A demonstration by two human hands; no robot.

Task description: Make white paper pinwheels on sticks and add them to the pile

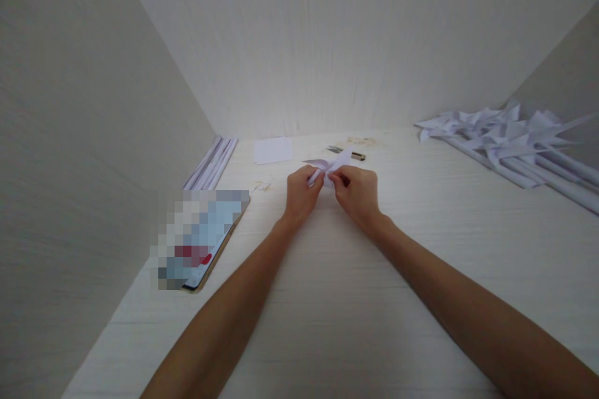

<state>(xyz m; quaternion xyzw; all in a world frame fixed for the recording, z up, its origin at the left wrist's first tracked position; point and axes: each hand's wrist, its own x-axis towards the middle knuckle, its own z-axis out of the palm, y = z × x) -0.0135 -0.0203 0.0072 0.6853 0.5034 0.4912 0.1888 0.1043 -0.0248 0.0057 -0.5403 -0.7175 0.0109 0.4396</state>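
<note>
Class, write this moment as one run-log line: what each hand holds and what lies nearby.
left hand: pinches folded paper piece | right hand: pinches same piece | behind: scissors, paper square | right: paper pinwheels

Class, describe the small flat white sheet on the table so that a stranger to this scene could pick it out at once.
Start at the back wall and drop to the far edge of the table. Left of the scissors and right of the bundle of rolled paper sticks lies the white sheet. Unlike the folded paper piece in both hands, it lies flat, unfolded and untouched.
</note>
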